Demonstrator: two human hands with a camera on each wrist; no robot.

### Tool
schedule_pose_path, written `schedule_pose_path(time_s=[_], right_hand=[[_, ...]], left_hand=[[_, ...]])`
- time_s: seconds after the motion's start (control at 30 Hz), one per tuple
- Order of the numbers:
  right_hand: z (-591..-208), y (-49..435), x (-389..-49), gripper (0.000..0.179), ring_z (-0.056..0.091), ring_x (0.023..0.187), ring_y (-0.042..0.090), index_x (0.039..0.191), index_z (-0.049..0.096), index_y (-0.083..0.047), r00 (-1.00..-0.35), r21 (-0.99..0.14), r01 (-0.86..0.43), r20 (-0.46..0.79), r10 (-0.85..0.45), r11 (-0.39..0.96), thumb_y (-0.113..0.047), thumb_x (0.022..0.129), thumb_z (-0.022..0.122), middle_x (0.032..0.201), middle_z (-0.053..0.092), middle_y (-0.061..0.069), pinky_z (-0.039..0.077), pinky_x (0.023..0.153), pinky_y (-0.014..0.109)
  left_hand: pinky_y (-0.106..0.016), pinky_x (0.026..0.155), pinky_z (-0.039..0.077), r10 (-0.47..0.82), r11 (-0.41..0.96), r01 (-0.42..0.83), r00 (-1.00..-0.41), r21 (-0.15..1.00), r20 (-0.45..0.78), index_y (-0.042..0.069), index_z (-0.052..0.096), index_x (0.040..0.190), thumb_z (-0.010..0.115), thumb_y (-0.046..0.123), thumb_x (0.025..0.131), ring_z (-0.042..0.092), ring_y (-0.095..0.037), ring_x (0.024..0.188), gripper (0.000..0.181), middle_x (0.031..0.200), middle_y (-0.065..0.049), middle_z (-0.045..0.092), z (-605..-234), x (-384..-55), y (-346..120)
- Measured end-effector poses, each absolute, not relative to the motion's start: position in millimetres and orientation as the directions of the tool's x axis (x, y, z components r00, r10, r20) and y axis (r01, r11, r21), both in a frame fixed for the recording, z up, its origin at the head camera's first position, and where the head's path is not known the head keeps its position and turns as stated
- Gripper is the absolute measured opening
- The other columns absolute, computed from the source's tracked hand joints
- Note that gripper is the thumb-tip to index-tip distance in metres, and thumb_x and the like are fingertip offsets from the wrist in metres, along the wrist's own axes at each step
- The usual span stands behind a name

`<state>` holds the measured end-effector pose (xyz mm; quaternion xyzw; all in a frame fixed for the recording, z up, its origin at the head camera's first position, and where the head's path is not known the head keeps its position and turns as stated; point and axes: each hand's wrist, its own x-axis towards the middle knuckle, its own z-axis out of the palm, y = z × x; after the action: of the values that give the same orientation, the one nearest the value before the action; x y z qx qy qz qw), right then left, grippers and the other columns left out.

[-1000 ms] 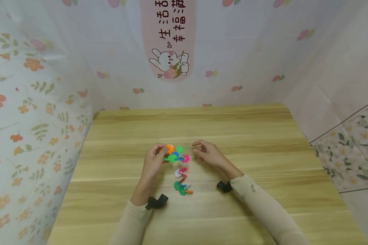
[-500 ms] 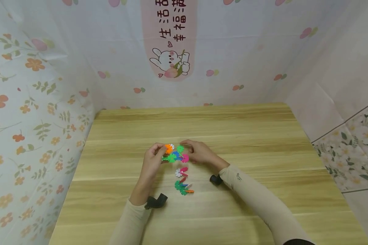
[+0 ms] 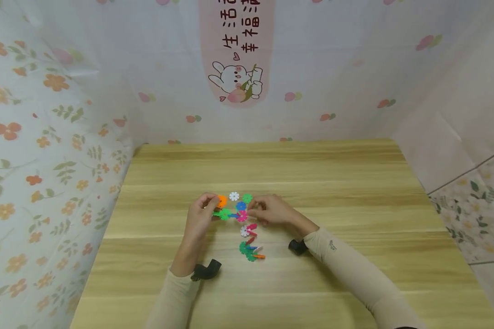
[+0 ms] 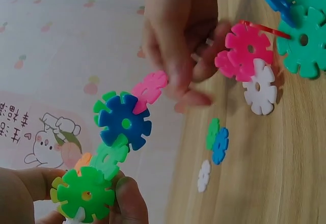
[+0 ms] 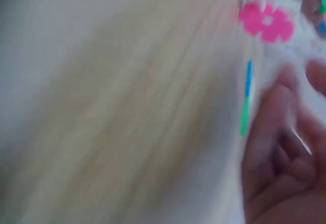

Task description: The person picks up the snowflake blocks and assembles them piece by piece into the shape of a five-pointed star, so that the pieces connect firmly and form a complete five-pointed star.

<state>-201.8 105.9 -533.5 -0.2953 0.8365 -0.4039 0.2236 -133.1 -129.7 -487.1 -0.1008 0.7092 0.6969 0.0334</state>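
My left hand grips one end of a chain of interlocking plastic snowflake discs. In the left wrist view, a bright green disc sits between its fingers and thumb, with a blue disc farther along and a pink disc at the far end. An orange disc shows by the left fingertips. Right at the pink end is my right hand, fingers loosely bent; the blurred right wrist view shows nothing between them.
On the wooden table, loose white, green and blue discs lie beyond the chain. Nearer me lie a joined pink and white cluster and a dark green one. A printed curtain hangs behind.
My right hand has come in from the right to the chain's pink end. My left hand has shifted the chain slightly left, showing more of the loose white and blue discs.
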Motion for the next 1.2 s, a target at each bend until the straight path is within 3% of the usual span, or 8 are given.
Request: schedule_pose_path(time_s=[0.13,0.27,0.63,0.97,1.2], right_hand=[[-524.3,109.1,-183.0,0.017,0.053,0.051,0.006,0.092,0.064,-0.027,-0.661,-0.687,-0.489,-0.11,-0.742,0.538,-0.044,0.088,0.062,0.062,0.06,-0.008,0.044,0.049,0.024],[-521.6,106.4,-177.1,0.022,0.049,0.052,0.003,0.091,0.063,-0.026,-0.671,-0.599,-0.552,-0.093,-0.736,0.579,-0.047,0.087,0.061,0.061,0.056,-0.012,0.041,0.049,0.022],[-519.8,98.0,-168.2,0.029,0.043,0.049,0.006,0.071,0.059,-0.025,-0.73,-0.544,-0.502,-0.152,-0.667,0.673,-0.051,0.085,0.061,0.051,0.047,-0.012,0.036,0.044,0.023],[-508.6,104.6,-155.4,0.019,0.043,0.051,0.007,0.069,0.06,-0.03,-0.742,-0.52,-0.467,-0.209,-0.637,0.715,-0.043,0.081,0.066,0.053,0.048,-0.012,0.033,0.045,0.024],[-503.3,115.3,-156.2,0.018,0.042,0.053,0.007,0.069,0.055,-0.024,-0.777,-0.538,-0.411,-0.215,-0.591,0.736,-0.035,0.079,0.064,0.055,0.046,-0.011,0.032,0.047,0.024]], left_hand=[[-0.055,0.08,0.049,-0.101,0.005,-0.187,-0.977,0.982,-0.185,0.003,0.062,0.098,0.058,0.025,0.093,0.055,-0.027,0.085,0.023,0.096,-0.014,0.054,-483.4,-136.3,-130.1],[-0.053,0.076,0.051,-0.091,-0.001,-0.171,-0.981,0.985,-0.171,0.001,0.062,0.097,0.057,0.021,0.094,0.056,-0.027,0.083,0.02,0.093,-0.014,0.054,-481.3,-139.4,-125.0],[-0.05,0.073,0.053,-0.096,0.054,-0.158,-0.984,0.986,-0.152,0.004,0.063,0.097,0.056,0.024,0.094,0.057,-0.028,0.082,0.021,0.095,-0.014,0.056,-484.0,-138.0,-125.8],[-0.055,0.067,0.052,-0.032,0.004,-0.205,-0.978,0.979,-0.205,0.004,0.061,0.104,0.055,0.028,0.095,0.052,-0.025,0.086,0.026,0.102,-0.014,0.048,-482.4,-138.1,-122.0],[-0.053,0.07,0.052,0.001,-0.012,-0.237,-0.971,0.971,-0.237,0.001,0.05,0.114,0.056,0.024,0.095,0.05,-0.023,0.087,0.03,0.105,-0.014,0.046,-479.8,-138.3,-116.8]])
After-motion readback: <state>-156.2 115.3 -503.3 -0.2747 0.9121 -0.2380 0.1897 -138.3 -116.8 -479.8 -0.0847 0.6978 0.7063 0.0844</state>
